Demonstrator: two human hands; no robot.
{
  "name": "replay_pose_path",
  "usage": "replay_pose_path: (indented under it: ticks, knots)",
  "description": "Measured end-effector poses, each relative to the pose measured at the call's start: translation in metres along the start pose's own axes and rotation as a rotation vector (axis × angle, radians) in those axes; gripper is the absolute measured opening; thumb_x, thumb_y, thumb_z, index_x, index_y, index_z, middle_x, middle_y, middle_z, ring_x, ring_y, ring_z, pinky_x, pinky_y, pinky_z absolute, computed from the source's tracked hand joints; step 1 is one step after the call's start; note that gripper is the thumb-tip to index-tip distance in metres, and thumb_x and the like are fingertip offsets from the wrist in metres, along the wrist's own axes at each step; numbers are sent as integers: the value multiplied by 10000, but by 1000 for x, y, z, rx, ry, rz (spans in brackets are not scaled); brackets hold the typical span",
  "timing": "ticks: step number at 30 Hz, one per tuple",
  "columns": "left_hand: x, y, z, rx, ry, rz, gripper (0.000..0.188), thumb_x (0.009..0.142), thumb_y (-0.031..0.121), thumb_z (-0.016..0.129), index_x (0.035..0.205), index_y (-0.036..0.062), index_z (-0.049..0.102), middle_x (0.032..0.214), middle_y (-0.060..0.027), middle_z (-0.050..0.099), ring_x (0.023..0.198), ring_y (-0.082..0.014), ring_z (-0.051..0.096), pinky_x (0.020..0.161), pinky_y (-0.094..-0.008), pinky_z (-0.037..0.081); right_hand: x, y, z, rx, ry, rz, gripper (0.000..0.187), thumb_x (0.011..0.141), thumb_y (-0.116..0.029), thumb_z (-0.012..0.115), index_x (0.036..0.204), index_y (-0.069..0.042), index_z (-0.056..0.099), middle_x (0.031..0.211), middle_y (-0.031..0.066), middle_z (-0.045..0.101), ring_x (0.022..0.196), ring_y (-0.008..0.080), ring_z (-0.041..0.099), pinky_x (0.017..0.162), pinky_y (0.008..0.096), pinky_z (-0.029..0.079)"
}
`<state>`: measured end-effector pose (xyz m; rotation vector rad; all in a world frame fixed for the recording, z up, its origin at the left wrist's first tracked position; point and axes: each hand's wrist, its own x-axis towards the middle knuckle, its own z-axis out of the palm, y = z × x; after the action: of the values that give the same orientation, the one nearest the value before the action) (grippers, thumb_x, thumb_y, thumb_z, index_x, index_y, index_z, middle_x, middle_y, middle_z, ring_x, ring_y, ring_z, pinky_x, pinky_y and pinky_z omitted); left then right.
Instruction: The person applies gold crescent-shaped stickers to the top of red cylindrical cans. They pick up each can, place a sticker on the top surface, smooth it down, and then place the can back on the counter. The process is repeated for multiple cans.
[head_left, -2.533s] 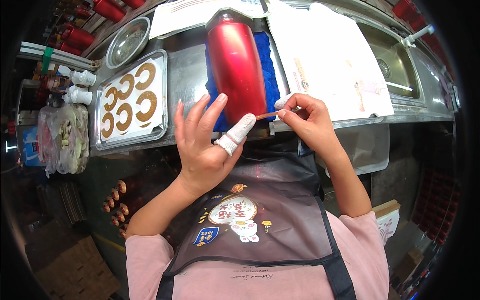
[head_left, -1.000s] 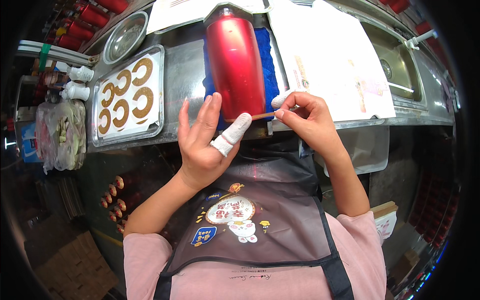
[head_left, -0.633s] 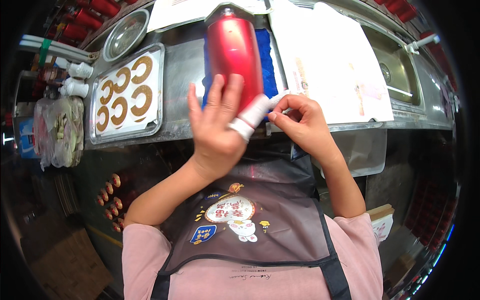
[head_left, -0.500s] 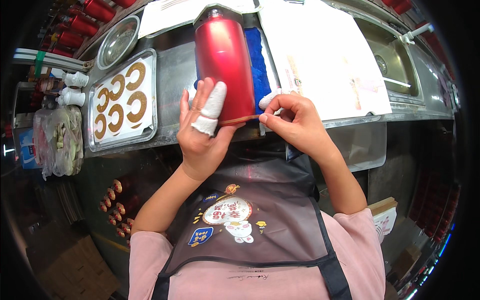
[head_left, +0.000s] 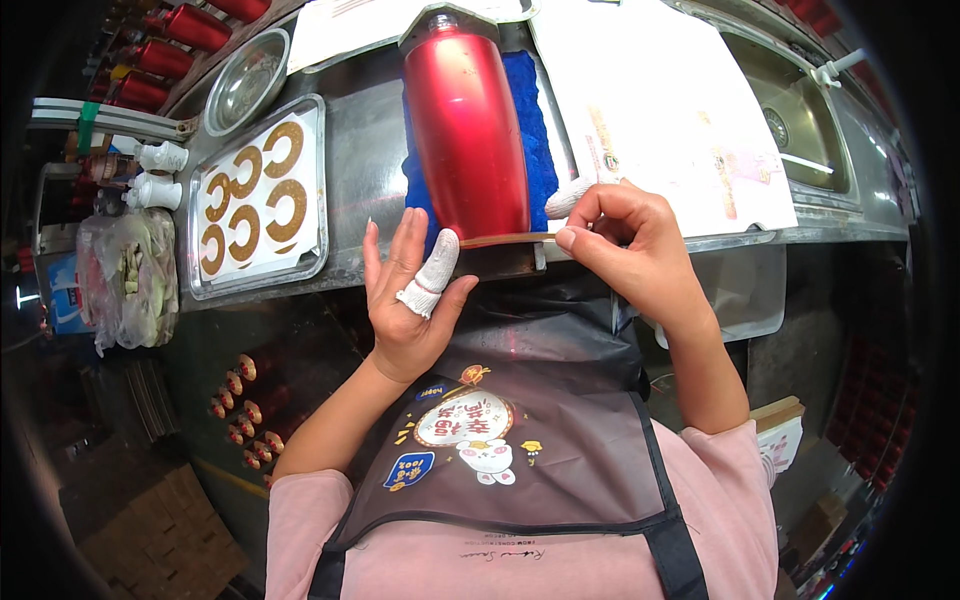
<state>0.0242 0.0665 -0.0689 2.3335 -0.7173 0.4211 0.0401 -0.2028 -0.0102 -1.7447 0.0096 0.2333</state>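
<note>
On the left, a tray (head_left: 323,180) carries golden crescents (head_left: 240,232). Next, my left hand (head_left: 405,310) has loosely spread fingers; its white-covered fingertip touches the lower edge of the red bottle (head_left: 468,130), lying on blue cloth (head_left: 540,130). There runs a brown strip (head_left: 510,239); my right hand (head_left: 645,245) pinches its right end.

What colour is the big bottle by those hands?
The bottle is glossy red, seen best in the head view.
</note>
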Motion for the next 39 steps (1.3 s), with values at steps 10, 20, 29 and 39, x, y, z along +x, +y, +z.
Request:
replay_pose_path:
  ticks: [10,20,29,39]
  knots:
    - [23,13,-6,138,-17,109,468,793,110,833,1253,158,756,1483,-210,560,1293,-426,597,1153,-641,273,8,15,3,64,1,43,147,886,-89,759,809,-19,655,786,-46,583,661,-3,473,582,185,356]
    - [55,25,11,213,60,153,539,722,121,833,1254,133,745,1493,-238,540,1314,-466,564,1126,-681,289,13,27,11,32,-4,45,157,912,-108,760,826,-23,660,790,-49,612,668,-10,499,584,178,382]
    - [21,2,0,-46,69,-26,673,748,137,889,1356,-8,641,1508,-260,517,1369,-397,543,1156,-611,319,8,8,3,78,-91,108,132,872,-74,767,821,-22,656,766,-53,599,659,-8,491,589,175,379]
    - [2,-7,-2,24,-16,40,509,808,126,843,1301,103,719,1528,-238,505,1371,-431,531,1169,-629,262,3,6,-5,32,3,54,155,858,-84,774,782,-19,656,784,-45,574,663,2,491,588,184,367]
